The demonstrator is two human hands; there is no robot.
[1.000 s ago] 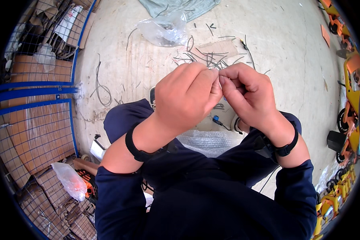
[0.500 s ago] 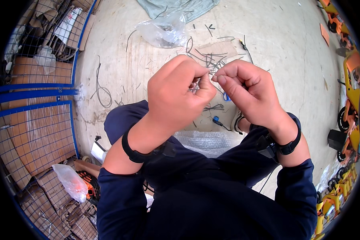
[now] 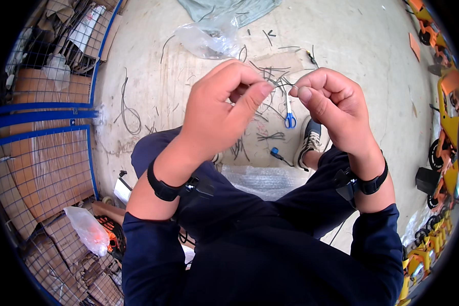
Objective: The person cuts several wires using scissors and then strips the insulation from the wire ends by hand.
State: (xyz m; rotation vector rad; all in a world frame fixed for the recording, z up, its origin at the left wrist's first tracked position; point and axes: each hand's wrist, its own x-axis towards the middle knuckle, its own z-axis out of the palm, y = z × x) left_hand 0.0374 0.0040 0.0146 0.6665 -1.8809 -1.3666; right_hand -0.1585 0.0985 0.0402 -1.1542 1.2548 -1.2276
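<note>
A thin dark wire [image 3: 282, 85] runs between my hands at the centre of the view. My left hand [image 3: 224, 109] pinches one end between thumb and forefinger, and my right hand [image 3: 334, 107] pinches the other, fingers curled. Below and between them, blue-handled scissors [image 3: 290, 120] lie on the floor among loose cut wires [image 3: 270, 136]. A blue connector on a black cable [image 3: 275, 152] is nearer my body, beside bubble wrap [image 3: 255, 181]. My legs are folded, a shoe [image 3: 308, 145] showing at the right.
A blue mesh cage of cardboard [image 3: 51, 163] stands at left, with a bag [image 3: 86, 229] near it. Yellow wheeled frames [image 3: 449, 102] line the right. A clear bag [image 3: 206, 38], grey-green cloth [image 3: 229, 10], cardboard scrap [image 3: 290, 60] and looped wire [image 3: 130, 112] lie on the floor.
My hands have moved apart from nearly touching and slightly upward, my right hand also rightward, exposing the wire between them, the scissors and more of the shoe.
</note>
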